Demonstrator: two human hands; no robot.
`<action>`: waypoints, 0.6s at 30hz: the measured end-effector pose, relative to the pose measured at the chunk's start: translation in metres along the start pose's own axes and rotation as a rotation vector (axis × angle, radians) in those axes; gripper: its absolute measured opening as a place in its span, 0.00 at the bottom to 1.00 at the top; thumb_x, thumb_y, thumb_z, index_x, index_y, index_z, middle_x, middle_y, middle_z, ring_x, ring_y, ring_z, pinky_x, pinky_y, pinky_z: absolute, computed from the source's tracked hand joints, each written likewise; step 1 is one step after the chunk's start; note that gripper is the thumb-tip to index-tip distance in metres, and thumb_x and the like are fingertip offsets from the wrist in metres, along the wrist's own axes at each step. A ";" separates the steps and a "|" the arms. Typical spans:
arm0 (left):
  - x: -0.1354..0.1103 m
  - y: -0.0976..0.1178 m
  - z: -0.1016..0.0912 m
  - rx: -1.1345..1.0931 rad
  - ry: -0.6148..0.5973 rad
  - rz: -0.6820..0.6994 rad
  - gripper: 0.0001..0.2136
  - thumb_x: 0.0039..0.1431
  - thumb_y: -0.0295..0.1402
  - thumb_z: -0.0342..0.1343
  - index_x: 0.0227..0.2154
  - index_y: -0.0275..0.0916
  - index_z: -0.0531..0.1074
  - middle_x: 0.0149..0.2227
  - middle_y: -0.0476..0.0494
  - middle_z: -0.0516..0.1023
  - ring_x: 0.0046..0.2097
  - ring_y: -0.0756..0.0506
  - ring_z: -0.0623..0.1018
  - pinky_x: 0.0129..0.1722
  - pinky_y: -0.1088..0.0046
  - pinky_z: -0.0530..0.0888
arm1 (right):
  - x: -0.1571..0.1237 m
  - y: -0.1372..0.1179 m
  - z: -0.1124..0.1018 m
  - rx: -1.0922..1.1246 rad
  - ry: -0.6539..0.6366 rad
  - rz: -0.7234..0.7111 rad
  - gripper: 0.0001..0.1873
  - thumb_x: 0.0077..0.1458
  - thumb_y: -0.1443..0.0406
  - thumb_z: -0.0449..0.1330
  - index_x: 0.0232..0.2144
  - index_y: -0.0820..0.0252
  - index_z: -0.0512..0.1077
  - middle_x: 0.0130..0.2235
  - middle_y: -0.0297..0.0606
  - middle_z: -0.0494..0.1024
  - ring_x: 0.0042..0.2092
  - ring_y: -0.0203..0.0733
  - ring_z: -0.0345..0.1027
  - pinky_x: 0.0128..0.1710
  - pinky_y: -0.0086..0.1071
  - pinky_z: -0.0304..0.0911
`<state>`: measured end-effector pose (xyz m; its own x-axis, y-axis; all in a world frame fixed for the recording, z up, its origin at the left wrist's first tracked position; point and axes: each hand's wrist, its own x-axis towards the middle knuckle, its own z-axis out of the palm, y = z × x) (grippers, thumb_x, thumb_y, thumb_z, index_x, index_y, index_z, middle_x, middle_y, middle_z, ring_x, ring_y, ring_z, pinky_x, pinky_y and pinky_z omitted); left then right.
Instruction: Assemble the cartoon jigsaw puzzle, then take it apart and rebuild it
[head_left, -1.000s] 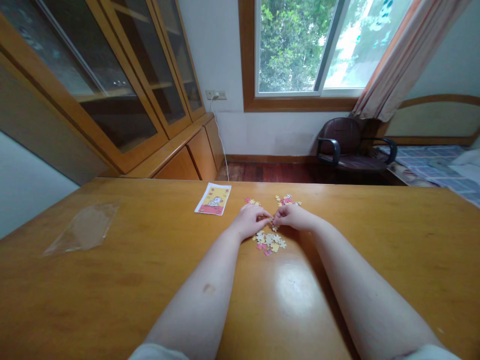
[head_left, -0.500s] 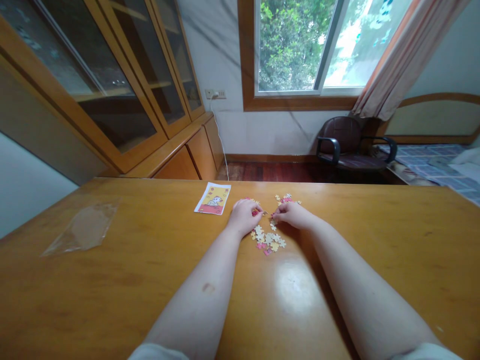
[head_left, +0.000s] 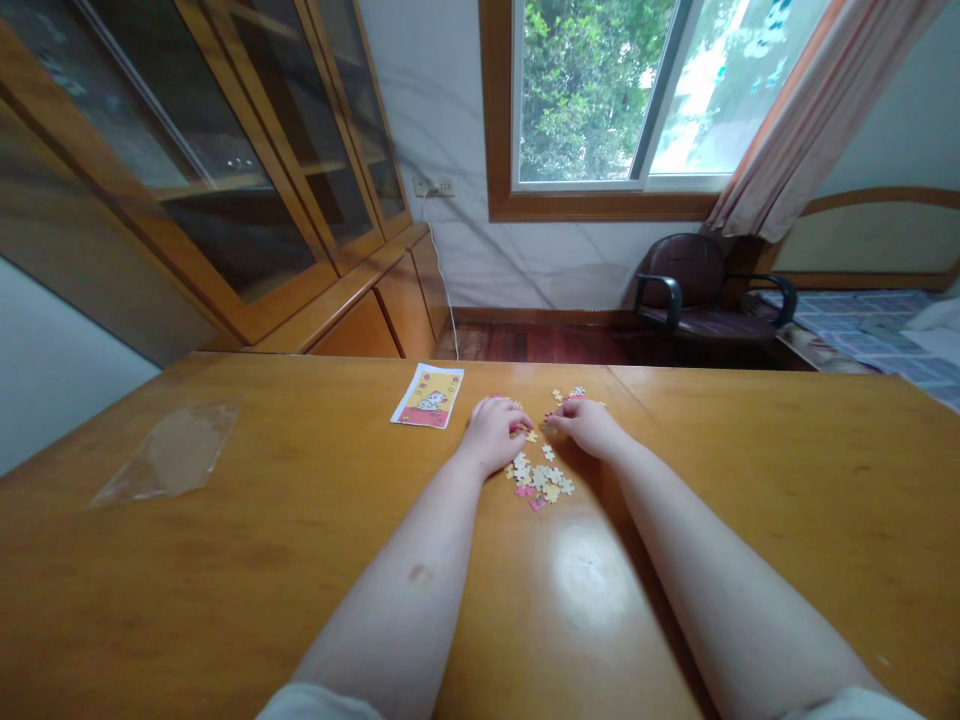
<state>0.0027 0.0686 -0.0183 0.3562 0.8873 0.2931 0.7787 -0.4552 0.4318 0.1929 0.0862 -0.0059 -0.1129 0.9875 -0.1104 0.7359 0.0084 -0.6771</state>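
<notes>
On the glossy honey-coloured wooden table [head_left: 315,560], a loose heap of small cream, yellow and pink cardboard jigsaw pieces [head_left: 540,482] lies just on the near side of both hands, between the wrists and a little closer to the left one. The left hand [head_left: 495,432] lies palm-down with its fingers curled. Its tips rest on a small pink-and-yellow piece [head_left: 527,434], though whether they pinch it or only press it cannot be told. The right hand [head_left: 590,425] has thumb and forefinger drawn together, tips pointing left toward the left fingertips and nearly meeting them. Anything held between them is too small to see.

Just beyond the right knuckles sits a smaller scatter of pieces [head_left: 576,393]. Beyond and left of the left hand lies a yellow picture card with a red base [head_left: 427,396]. A clear plastic bag [head_left: 171,455] lies well apart to the left.
</notes>
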 end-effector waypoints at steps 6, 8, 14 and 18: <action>-0.001 -0.002 0.005 0.003 0.015 0.014 0.04 0.51 0.32 0.58 0.26 0.45 0.78 0.41 0.48 0.78 0.50 0.43 0.70 0.57 0.60 0.60 | 0.003 0.007 0.004 0.059 0.068 0.003 0.13 0.47 0.57 0.59 0.23 0.61 0.75 0.20 0.31 0.70 0.24 0.35 0.60 0.25 0.28 0.51; 0.000 -0.002 0.004 0.002 0.022 -0.002 0.05 0.51 0.32 0.58 0.27 0.45 0.78 0.41 0.48 0.78 0.49 0.44 0.71 0.56 0.61 0.61 | 0.003 0.007 0.004 0.051 0.068 -0.046 0.13 0.48 0.57 0.60 0.25 0.60 0.77 0.22 0.33 0.73 0.26 0.36 0.63 0.27 0.28 0.53; 0.001 -0.001 0.000 0.006 0.047 -0.033 0.06 0.52 0.30 0.56 0.29 0.44 0.78 0.40 0.47 0.78 0.48 0.44 0.71 0.54 0.63 0.63 | 0.002 0.007 0.002 0.037 -0.028 -0.129 0.11 0.46 0.57 0.62 0.25 0.59 0.78 0.26 0.36 0.77 0.29 0.37 0.66 0.29 0.29 0.56; 0.000 -0.001 0.001 0.005 0.009 -0.020 0.09 0.54 0.31 0.55 0.34 0.46 0.79 0.44 0.47 0.77 0.51 0.44 0.70 0.57 0.62 0.62 | 0.008 0.013 0.001 0.089 0.021 -0.044 0.12 0.44 0.57 0.62 0.24 0.61 0.76 0.23 0.34 0.74 0.27 0.36 0.63 0.27 0.28 0.55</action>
<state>0.0024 0.0695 -0.0196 0.3362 0.8955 0.2918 0.7879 -0.4371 0.4337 0.2010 0.0936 -0.0166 -0.1294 0.9895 -0.0647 0.6682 0.0388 -0.7430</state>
